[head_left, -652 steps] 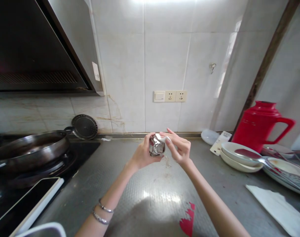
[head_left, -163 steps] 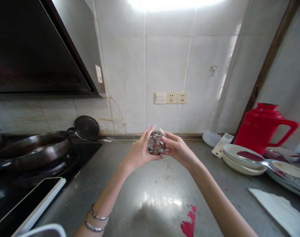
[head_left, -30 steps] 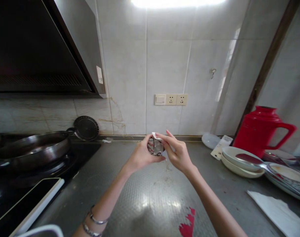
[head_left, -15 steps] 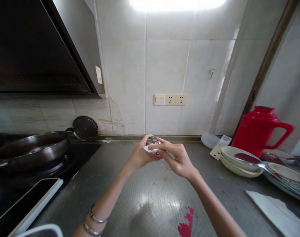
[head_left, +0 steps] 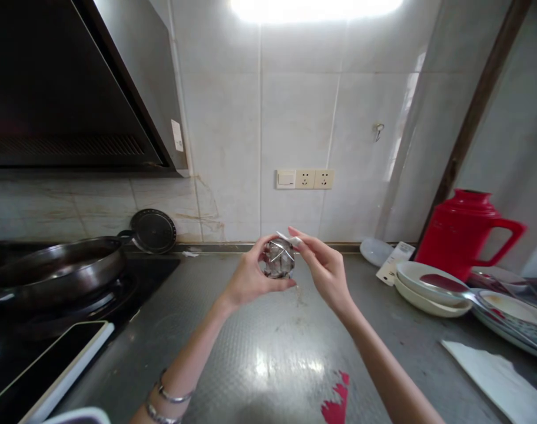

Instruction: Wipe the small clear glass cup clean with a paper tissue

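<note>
My left hand (head_left: 255, 274) curls round a small round glassy, silver-grey object (head_left: 279, 259) with bright crossing lines on its face; I cannot make out its exact kind. Its thumb lies under the object and the fingers go over the top. My right hand (head_left: 325, 265) pinches a white tissue (head_left: 292, 239) at the object's upper right edge. Both hands are raised above the grey metal countertop (head_left: 272, 353), near the tiled wall.
On the left, a steel pan (head_left: 60, 265) stands on the black stove, with a phone (head_left: 52, 365) in front. To the right are a red thermos (head_left: 458, 235), stacked bowls (head_left: 431, 297), patterned plates (head_left: 516, 315) and a white paper sheet (head_left: 493, 377). A red patch (head_left: 337, 403) marks the counter.
My right hand has drawn the tissue from the object's front to its upper right edge. The object's crossed face now shows, turned towards me in my left hand.
</note>
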Demonstrator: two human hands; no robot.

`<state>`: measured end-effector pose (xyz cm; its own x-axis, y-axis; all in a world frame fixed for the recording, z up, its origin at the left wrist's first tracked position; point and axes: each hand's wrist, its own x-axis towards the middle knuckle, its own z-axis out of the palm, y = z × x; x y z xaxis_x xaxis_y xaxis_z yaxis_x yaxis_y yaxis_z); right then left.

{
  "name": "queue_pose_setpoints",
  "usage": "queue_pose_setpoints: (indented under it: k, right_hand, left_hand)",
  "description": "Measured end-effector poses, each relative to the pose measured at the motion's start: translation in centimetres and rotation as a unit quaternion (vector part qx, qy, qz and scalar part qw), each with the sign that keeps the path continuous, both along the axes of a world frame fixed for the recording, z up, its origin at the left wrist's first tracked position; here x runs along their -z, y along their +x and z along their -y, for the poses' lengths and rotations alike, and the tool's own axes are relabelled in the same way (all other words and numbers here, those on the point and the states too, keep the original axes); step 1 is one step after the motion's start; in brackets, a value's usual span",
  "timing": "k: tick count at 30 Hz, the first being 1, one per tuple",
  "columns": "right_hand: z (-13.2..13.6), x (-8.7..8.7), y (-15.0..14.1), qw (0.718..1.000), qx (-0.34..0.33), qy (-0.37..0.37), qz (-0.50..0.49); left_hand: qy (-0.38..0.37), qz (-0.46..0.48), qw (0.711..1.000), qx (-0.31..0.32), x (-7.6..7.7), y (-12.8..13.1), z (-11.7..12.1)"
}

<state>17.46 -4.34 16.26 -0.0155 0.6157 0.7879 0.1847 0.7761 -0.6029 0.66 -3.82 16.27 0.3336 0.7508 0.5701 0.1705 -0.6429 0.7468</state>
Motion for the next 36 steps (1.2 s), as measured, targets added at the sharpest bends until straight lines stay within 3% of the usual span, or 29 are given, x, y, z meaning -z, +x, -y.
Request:
queue_pose_setpoints:
  k: [5,9,15,19,23,30,36]
  right_hand:
    - [0.2,-0.4,0.0,0.984,-0.157,-0.075,-0.022]
    - [0.5,-0.6,-0.2,0.971,-0.224,-0.083,-0.011]
    - [0.4,-0.5,-0.5,0.969,-0.189,-0.148,-0.063]
    - [0.3,-0.5,-0.6,0.949,-0.176,-0.231,-0.122]
    - [0.2,-0.6,-0.6,0.925,-0.207,-0.283,-0.144]
    - [0.2,-0.6,-0.5,0.917,-0.241,-0.289,-0.136]
    - [-0.4,-0.2,-0.8,0.932,-0.191,-0.277,-0.132]
  left_hand:
    - [0.012,0.033,0.999,0.015,0.0,0.0,-0.1]
    - [0.013,0.05,0.998,0.03,0.0,0.1,-0.1]
    - [-0.005,0.025,0.999,0.045,0.1,-0.4,-0.4]
    - [-0.001,-0.039,0.997,0.062,0.4,-0.8,-0.8]
    - [0.047,-0.093,0.994,0.016,0.8,-0.8,-1.1]
    - [0.11,-0.12,0.986,-0.047,0.8,-0.8,-1.1]
    - [0.175,-0.132,0.974,-0.063,1.0,-0.7,-1.2]
